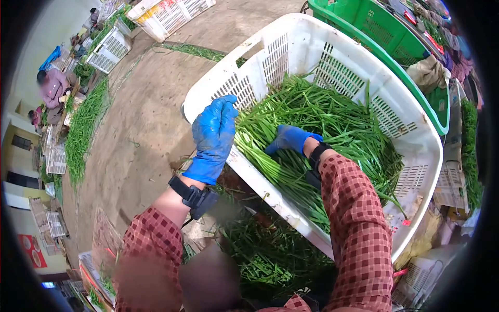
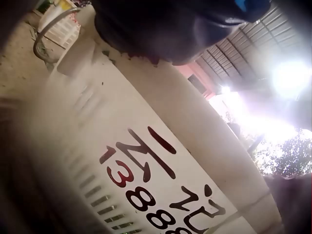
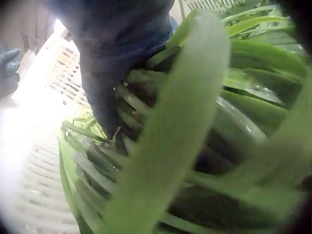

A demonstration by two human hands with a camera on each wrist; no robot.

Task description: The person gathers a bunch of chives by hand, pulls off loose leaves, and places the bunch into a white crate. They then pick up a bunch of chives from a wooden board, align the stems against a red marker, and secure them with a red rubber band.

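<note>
Garlic chives (image 1: 332,114) with flat green leaves and pale stem ends fill much of a large white slatted crate (image 1: 208,86). My right hand (image 1: 292,139), in a blue glove, is down among them and grips a bunch near the pale stems. In the right wrist view the dark glove (image 3: 126,44) curves over stems, and leaves cover part of the fingers. My left hand (image 1: 214,135), also blue-gloved, is at the crate's left rim with its fingers curled in and nothing visible in them. The left wrist view has this glove (image 2: 170,29) close over the lettered crate wall (image 2: 146,161).
A green crate (image 1: 374,26) stands against the white one's far side. Loose chives (image 1: 270,260) lie below the near rim. Across the concrete floor (image 1: 140,99), another person (image 1: 54,88) sits by a long heap of chives (image 1: 86,130). More white crates (image 1: 171,18) stand farther off.
</note>
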